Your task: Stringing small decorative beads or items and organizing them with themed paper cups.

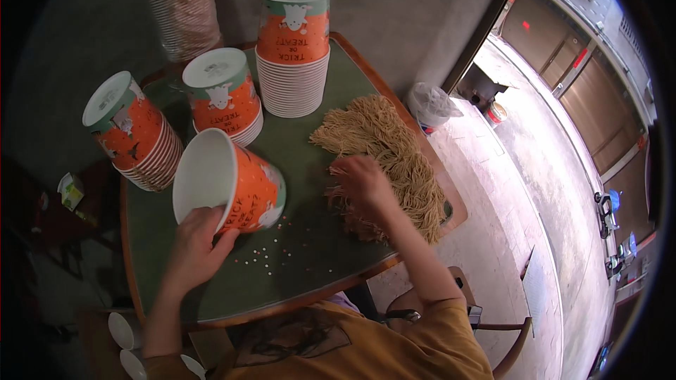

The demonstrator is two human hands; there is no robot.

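Observation:
My left hand (pixel 201 243) grips the rim of an orange paper bucket (pixel 257 190) with a green-and-white base. The bucket is tipped on its side, its white mouth toward the left. My thumb is outside the wall and some fingers are hidden behind the rim. My right hand (pixel 362 183) is at the near left edge of a heap of tan cords (pixel 394 151). Its fingers are curled together, and whatever is between them cannot be made out. Small pale dots (pixel 266 257) lie scattered on the green tabletop beside the bucket.
Upside-down stacks of matching buckets stand on the table (pixel 296 232): a tall stack (pixel 292 56), a middle stack (pixel 222 95) and a left stack (pixel 134 130). Behind them rises a wrapped column of cups (pixel 183 10). A white plastic bag (pixel 431 105) sits beyond the right edge, near an open doorway.

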